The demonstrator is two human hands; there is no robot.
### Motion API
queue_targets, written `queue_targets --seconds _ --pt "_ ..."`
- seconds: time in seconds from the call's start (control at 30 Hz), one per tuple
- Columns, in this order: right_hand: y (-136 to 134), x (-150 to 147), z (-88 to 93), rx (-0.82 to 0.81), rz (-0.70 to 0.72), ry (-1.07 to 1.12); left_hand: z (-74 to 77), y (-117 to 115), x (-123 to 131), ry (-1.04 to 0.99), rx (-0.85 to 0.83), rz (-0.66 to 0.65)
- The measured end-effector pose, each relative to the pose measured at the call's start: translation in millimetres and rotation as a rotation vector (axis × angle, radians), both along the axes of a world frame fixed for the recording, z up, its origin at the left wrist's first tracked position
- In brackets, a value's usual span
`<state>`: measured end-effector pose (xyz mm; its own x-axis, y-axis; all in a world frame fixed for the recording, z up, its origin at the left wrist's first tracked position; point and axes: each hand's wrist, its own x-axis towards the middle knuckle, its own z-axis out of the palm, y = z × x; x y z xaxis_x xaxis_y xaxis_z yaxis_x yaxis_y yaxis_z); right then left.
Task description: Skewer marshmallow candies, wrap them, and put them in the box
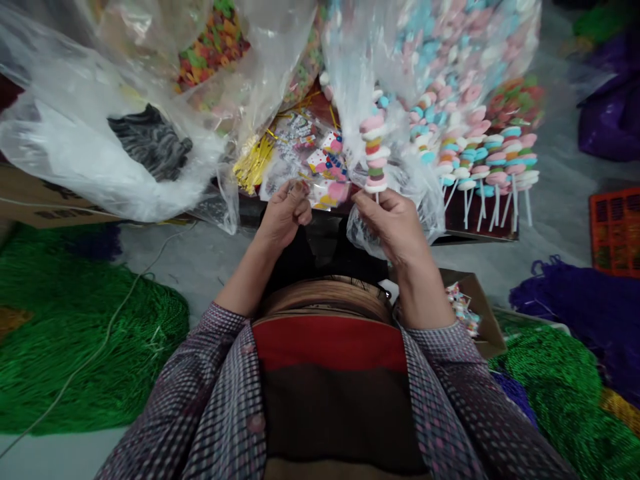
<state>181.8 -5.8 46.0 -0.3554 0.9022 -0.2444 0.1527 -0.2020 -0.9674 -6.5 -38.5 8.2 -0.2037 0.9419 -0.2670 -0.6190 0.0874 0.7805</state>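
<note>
A person's two hands over a desk (509, 229) of candy. The right hand (395, 223) holds one candy skewer (376, 160) nearly upright, its fingers pinched on the white stick just below the lowest piece; this grip presumably keeps the stacked candy untouched. The left hand (284, 217) is beside the printed plastic bags (327, 160), fingers curled inward with the thumb near the forefinger; whether they have hold of anything cannot be told. The bags overlap, defying a count; one bunch of gold twist ties (254, 163) lies beside them, plausibly for easy reach. At right, roughly ten sticks show among the piled skewers (493, 160), most pointing toward the near edge, an arrangement that seems to ease picking up. One cardboard box (493, 327), below the desk, contains small wrapped pieces, too overlapped to count.
</note>
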Motion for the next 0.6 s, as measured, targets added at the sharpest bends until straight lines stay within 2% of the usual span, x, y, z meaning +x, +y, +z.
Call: queue_targets --seconds 0.1,0.27,0.43,0.6 --pt "-6.5 18.6 16.3 0.109 -0.037 -0.076 -3.8 -0.6 -7.2 -0.096 0.004 -0.065" --pt "-17.7 44.1 33.8 0.235 0.075 -0.207 -11.4 0.6 -9.5 -0.183 0.074 -0.092" --pt "-16.1 52.9 34.3 0.383 0.221 -0.326 -8.0 2.5 -7.9 -0.148 0.006 -0.071" --pt "-13.3 59.8 30.2 0.517 0.255 -0.455 0.0 4.0 -5.4 -0.085 -0.051 -0.029"
